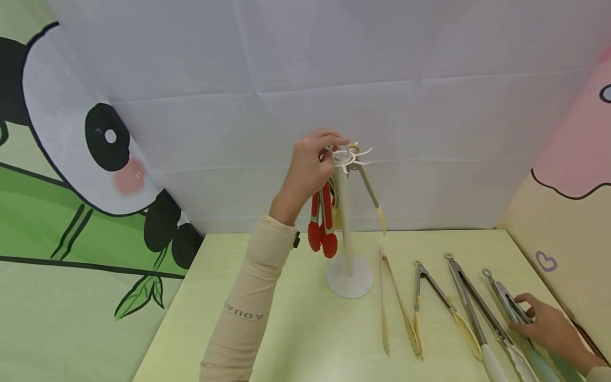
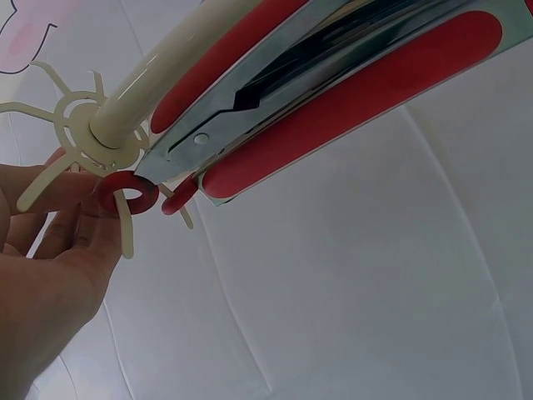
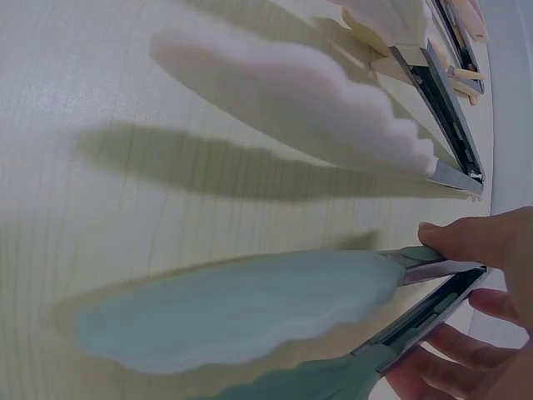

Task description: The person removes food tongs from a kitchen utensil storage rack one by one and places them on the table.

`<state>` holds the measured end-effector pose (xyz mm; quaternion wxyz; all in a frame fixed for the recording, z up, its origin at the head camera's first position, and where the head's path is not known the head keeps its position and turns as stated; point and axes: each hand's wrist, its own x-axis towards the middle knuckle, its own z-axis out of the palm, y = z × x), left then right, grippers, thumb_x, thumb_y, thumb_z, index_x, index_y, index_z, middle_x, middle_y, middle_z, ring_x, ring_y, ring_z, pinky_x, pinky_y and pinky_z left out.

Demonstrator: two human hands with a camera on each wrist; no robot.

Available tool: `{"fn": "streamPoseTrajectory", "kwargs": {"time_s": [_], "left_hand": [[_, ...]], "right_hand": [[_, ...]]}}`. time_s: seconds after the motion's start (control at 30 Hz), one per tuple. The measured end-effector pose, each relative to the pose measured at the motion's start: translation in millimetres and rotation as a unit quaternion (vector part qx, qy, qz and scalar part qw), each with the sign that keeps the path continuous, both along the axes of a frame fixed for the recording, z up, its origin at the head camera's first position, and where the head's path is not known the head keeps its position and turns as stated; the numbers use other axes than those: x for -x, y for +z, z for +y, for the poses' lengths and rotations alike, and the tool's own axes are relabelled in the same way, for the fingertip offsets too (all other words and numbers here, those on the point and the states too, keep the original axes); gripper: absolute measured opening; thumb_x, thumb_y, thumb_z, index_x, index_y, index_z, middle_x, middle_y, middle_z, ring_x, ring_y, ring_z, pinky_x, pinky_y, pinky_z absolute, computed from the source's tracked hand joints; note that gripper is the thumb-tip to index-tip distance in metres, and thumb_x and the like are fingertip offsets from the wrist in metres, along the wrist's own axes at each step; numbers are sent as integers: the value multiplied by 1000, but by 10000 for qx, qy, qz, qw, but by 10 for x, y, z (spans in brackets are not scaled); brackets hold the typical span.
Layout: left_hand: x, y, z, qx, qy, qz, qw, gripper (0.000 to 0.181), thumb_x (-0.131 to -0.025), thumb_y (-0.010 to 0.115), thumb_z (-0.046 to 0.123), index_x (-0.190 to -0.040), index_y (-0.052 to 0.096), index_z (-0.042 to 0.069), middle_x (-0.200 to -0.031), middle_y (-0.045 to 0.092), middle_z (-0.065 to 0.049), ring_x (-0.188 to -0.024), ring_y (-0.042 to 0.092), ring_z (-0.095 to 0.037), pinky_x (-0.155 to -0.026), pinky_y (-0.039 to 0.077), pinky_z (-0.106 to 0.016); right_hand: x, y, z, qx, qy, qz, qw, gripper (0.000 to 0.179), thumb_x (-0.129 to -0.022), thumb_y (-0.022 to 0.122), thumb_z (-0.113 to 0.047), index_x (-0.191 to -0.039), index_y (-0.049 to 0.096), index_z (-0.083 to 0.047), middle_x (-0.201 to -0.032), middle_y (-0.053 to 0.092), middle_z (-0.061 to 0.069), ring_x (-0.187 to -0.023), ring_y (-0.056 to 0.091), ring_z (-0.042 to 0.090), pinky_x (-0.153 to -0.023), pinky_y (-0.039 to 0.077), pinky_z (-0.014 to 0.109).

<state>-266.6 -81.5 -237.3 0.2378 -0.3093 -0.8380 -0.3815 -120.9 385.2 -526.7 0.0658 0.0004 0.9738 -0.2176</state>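
A cream rack (image 1: 347,228) with curved hooks at its top stands toward the back of the table. My left hand (image 1: 310,162) is at the hooks and pinches the ring end of the red tongs (image 2: 350,137); the red ring encircles one hook in the left wrist view. These tongs hang head down beside the pole. My right hand (image 1: 553,326) grips the upper metal part of the green tongs (image 3: 241,308) at the table's right side, thumb on one arm and fingers on the other. Their broad scalloped heads point toward the near side.
Yellow-tipped tongs (image 1: 369,188) hang on the rack's right. On the table lie thin yellowish tongs (image 1: 401,300), metal tongs with yellow ends (image 1: 436,292), and white-headed tongs (image 1: 477,307) next to the green ones. A white cloth wall (image 1: 429,122) rises behind the table.
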Motion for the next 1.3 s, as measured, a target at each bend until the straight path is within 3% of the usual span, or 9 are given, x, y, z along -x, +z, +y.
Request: {"fn": "streamPoseTrajectory", "kwargs": {"time_s": [0.63, 0.97, 1.3], "left_hand": [[-5, -18, 12, -19, -70, -27, 10000, 43, -83, 41, -14, -109, 71, 3, -111, 63, -8, -61, 41, -18, -54, 33, -23], [-1, -36, 13, 17, -53, -15, 10000, 44, -83, 41, -14, -110, 71, 3, -113, 63, -9, -59, 39, -18, -53, 33, -23], [-6, -41, 11, 38, -37, 65, 10000, 44, -84, 41, -13, -111, 71, 4, -114, 62, -9, -55, 32, -16, -52, 29, -23]], "right_hand": [[-14, -155, 6, 82, 128, 56, 9999, 65, -74, 78, -33, -114, 49, 10, -80, 59, 12, -62, 55, 19, -48, 43, 35], [-13, -214, 16, 26, 168, 80, 9998, 66, -73, 79, -34, -108, 50, 14, -81, 62, 19, -71, 61, 33, -52, 48, 42], [-39, -239, 13, 18, 138, 206, 9997, 61, -73, 79, -33, -102, 51, 12, -79, 61, 15, -69, 59, 29, -52, 47, 40]]}}
